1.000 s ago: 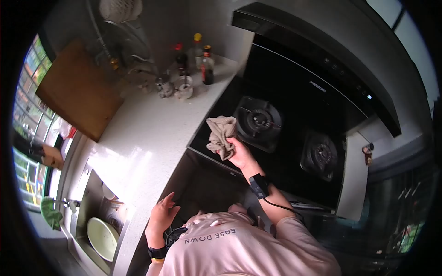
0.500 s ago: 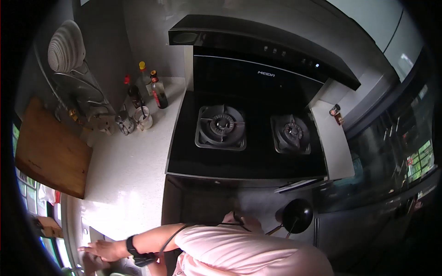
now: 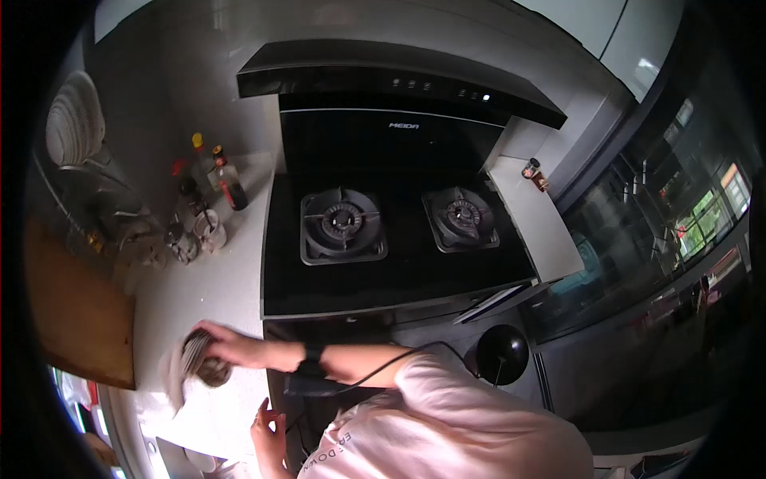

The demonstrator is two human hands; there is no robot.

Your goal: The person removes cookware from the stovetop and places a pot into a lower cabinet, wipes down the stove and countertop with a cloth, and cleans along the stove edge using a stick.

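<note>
My right hand, with a black band on the wrist, grips a grey-and-brown striped cloth over the white countertop. The cloth is bunched under my fingers, its left edge blurred by motion. Lower down, by the counter's front edge, my left hand is held with its fingers loosely bent and apart, nothing visible in it. A sink shows partly at the lower left.
A gas stove stands to the right of the counter under a range hood. Sauce bottles and cups stand at the back. A wooden board leans at left. A black wok is low at right.
My right hand has moved from the sink area up onto the countertop, now with a cloth in it. My left hand has come into clearer view. The camera view has shifted.
</note>
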